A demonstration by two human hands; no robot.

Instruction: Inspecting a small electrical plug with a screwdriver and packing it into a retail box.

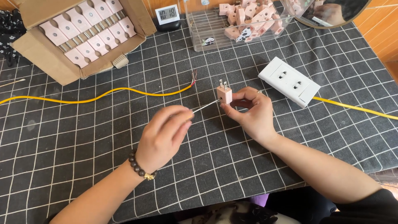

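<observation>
Pinching a small pink plug adapter (pixel 224 94) between thumb and fingertips, the right hand (pixel 248 111) is holding it just above the checked counter (pixel 62 141), metal prongs pointing up. The left hand (pixel 163 135), fingers curled around a handle, is pressing a thin screwdriver (pixel 206 105) tip against the adapter's side. A cardboard box (pixel 49 54) of pink plugs is sitting far left, a clear bin (pixel 215 37) of them behind, a white socket block (pixel 289 81) to the right.
</observation>
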